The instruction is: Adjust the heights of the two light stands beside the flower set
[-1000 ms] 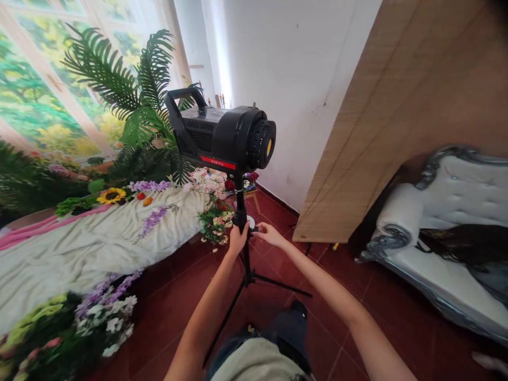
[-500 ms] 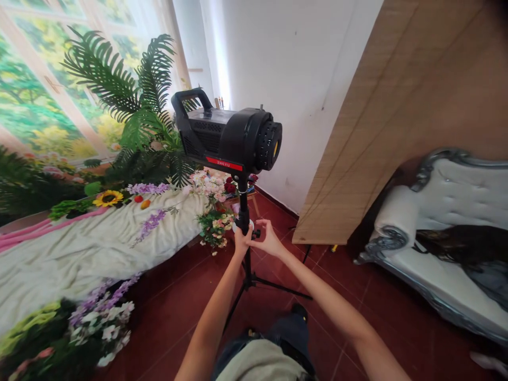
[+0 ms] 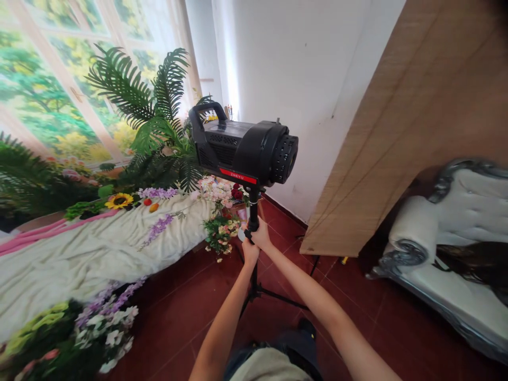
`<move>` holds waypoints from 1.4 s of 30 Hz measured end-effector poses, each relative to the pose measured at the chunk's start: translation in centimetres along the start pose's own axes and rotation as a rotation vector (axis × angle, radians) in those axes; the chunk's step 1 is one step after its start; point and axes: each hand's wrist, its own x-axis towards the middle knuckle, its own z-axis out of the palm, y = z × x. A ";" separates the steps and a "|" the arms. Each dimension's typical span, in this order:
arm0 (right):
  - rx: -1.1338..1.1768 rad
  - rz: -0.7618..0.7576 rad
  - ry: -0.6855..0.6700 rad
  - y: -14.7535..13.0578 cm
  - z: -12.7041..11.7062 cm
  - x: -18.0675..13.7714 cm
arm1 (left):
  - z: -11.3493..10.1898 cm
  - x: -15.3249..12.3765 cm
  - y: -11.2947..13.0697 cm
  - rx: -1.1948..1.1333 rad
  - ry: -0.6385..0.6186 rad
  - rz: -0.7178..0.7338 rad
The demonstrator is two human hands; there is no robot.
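A black studio light (image 3: 246, 148) with a top handle and a red label strip sits on a black light stand (image 3: 254, 275). Its lamp front points to the right. Both hands are at the stand's upper column, below the lamp. My left hand (image 3: 250, 252) is closed round the column, just under a dark clamp collar. Slightly higher, my right hand (image 3: 262, 236) is wrapped round the column from the right side. The fingers of both hands are partly hidden behind the stand and each other. The stand's legs spread on the red tiled floor.
To the left, a cream cloth (image 3: 174, 227) carries a sunflower (image 3: 119, 200) and purple blossoms, with palm leaves (image 3: 119, 87) behind. White flowers (image 3: 115, 338) stand lower left. On the right are a hanging bamboo blind (image 3: 341, 211) and a tufted white sofa (image 3: 416, 222).
My right hand, earlier beside the stand's side knob with fingers curved apart, has closed round the column. The lamp front has turned slightly away, hiding its yellow centre. The view has shifted.
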 end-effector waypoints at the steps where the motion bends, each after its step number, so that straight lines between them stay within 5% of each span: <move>1: -0.004 -0.013 0.034 0.0 0.1 0.1 | 0.0 0.0 0.2 0.017 0.027 -0.005; 8: 0.032 -0.081 0.120 -2.7 -0.2 1.1 | 0.2 1.2 2.7 -0.093 0.068 0.101; 20: 0.093 -0.312 0.194 -12.7 -3.4 7.1 | 0.1 1.0 4.5 0.031 0.035 0.092; 33: 0.034 -0.263 0.159 -11.0 -2.9 5.7 | 0.9 1.6 3.4 -0.033 0.056 0.034; 38: 0.062 -0.305 -0.049 -10.9 -5.3 4.5 | 1.2 1.6 3.3 -0.024 0.092 -0.003; 42: 0.081 -0.319 -0.202 -7.7 -7.7 0.5 | 1.1 1.6 3.3 -0.029 0.088 0.023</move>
